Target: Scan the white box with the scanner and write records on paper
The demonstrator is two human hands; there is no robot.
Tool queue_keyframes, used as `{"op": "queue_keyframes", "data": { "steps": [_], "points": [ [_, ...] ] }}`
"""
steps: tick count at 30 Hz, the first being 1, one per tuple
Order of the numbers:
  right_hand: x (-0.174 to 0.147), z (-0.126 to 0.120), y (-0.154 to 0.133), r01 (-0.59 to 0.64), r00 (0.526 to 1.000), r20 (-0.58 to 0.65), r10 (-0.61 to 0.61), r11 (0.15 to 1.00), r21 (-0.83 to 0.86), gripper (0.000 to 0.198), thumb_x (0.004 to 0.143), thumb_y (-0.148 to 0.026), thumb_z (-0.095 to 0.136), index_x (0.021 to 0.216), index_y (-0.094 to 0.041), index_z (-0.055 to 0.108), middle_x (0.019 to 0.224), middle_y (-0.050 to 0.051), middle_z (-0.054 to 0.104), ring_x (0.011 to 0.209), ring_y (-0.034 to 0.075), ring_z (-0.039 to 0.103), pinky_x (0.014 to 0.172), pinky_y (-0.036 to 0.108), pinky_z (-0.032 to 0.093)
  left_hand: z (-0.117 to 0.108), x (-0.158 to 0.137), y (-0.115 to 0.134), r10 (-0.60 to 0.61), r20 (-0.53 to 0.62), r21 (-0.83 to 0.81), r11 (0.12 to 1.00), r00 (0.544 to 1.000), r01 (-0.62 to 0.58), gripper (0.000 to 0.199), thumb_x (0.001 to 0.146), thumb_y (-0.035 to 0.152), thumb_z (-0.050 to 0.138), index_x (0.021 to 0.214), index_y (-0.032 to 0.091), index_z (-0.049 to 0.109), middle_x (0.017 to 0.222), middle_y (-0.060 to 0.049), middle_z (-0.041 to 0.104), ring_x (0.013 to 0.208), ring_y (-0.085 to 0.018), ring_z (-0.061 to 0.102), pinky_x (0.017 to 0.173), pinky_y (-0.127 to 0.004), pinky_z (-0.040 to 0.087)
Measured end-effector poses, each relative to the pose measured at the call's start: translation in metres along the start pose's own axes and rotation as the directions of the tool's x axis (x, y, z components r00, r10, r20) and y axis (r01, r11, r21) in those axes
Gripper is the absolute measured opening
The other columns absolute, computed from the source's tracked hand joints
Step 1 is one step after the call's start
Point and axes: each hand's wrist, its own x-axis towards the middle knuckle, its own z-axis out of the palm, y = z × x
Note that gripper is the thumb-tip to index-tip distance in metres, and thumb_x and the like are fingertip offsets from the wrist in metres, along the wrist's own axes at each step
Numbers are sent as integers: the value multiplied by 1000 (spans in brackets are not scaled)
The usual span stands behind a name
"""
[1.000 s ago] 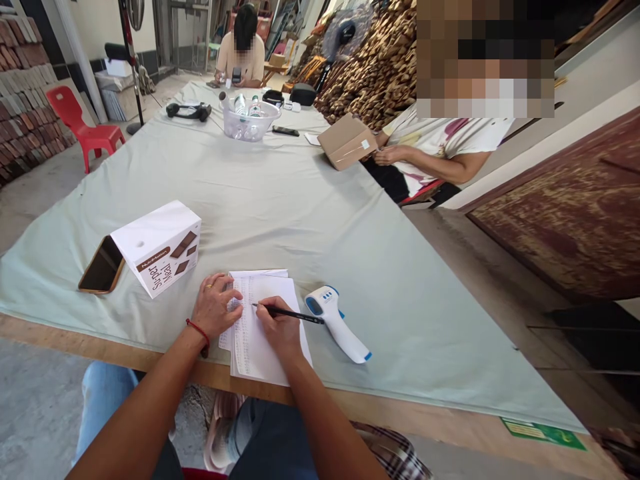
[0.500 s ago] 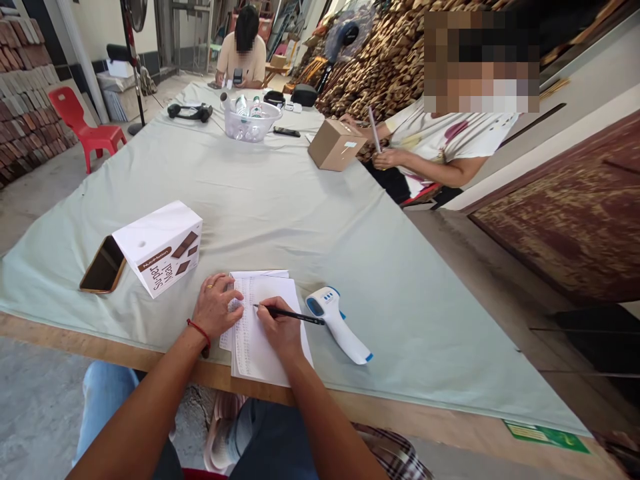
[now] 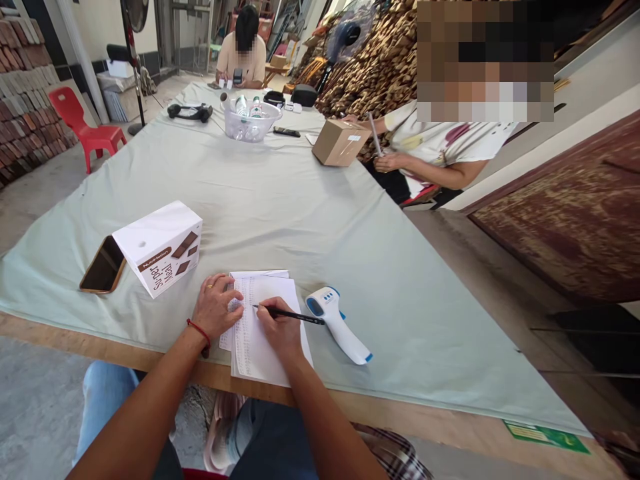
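A stack of white paper (image 3: 275,360) lies at the table's near edge, its top sheet marked with columns of small handwriting at the left. My right hand (image 3: 283,333) grips a black pen (image 3: 300,315), whose tip meets the sheet beside the writing. Fingers spread and slightly bent, my left hand (image 3: 217,307) rests on the paper's left edge; a red cord circles that wrist. Just right of the paper is a white and blue infrared thermometer (image 3: 343,327), lying on its side with the pen's back end close to its head.
Left of the paper stand a white box (image 3: 165,233) with brown print and a phone (image 3: 103,265) leaning on it. Farther off are a plastic basin (image 3: 253,127) of bottles and a cardboard box (image 3: 340,143) by a seated person on the right. Another person sits at the far end.
The cardboard box near the person on the right has turned and shifted slightly right. My hands, the pen and the paper look unmoved.
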Motion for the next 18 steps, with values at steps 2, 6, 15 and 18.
{"op": "queue_keyframes", "data": {
  "steps": [2, 6, 15, 18],
  "points": [
    [0, 0, -1, 4, 1000, 8, -4, 1000, 2, 12, 66, -32, 54, 63, -20, 56, 58, -1, 58, 56, 15, 51, 56, 28, 44, 0, 0, 0, -1, -2, 1, 1000, 1000, 1, 12, 72, 17, 69, 81, 24, 70, 114, -5, 62, 121, -26, 49, 107, -46, 36],
    [0, 0, -2, 1, 1000, -19, -1, 1000, 25, 13, 66, -33, 54, 64, -20, 57, 59, -1, 59, 57, 15, 51, 56, 28, 44, 1, 0, 0, -4, -4, -2, 1000, 1000, 4, 13, 71, 17, 69, 82, 24, 70, 114, -5, 62, 121, -26, 48, 108, -46, 36],
    [-1, 0, 0, -13, 999, -34, 13, 1000, 22, 14, 67, -34, 55, 64, -20, 57, 59, -1, 59, 57, 16, 52, 57, 28, 45, -1, 1, 0, -14, 16, -29, 999, 1000, 15, 12, 72, 16, 68, 81, 24, 70, 114, -5, 61, 121, -27, 48, 108, -48, 35],
    [0, 0, 0, -15, 1000, -25, 15, 1000, 18, 14, 66, -34, 55, 64, -20, 57, 59, -1, 59, 57, 16, 52, 57, 29, 45, -1, 1, 1, -22, 20, -37, 999, 1000, 23, 12, 72, 17, 68, 81, 24, 69, 114, -5, 61, 121, -27, 47, 108, -48, 34]
  ]
}}
